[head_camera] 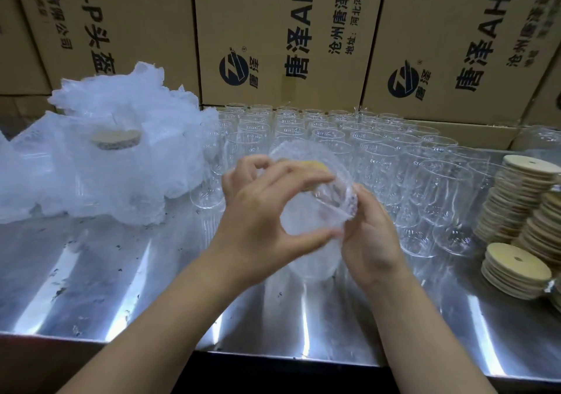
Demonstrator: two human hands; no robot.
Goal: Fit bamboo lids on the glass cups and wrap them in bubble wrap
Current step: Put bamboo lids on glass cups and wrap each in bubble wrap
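Both hands work above the shiny steel table (121,272). Left hand (267,208) curls thumb and fingers around 1 clear glass cup swathed in bubble wrap (306,220), held off the surface and tilted. A round pale bamboo lid (317,166) shows through at its top. Right hand (372,241) grips the loose wrap edge, probably to pull it snug.

Bare clear glass cups (379,150) stand in rows behind. Stacked bamboo lids (522,199) sit near on the right, a white bubble-wrap heap (106,162) on the left.

Brown cardboard boxes (288,35) read "唐泽AH4" and "沧州唐泽".
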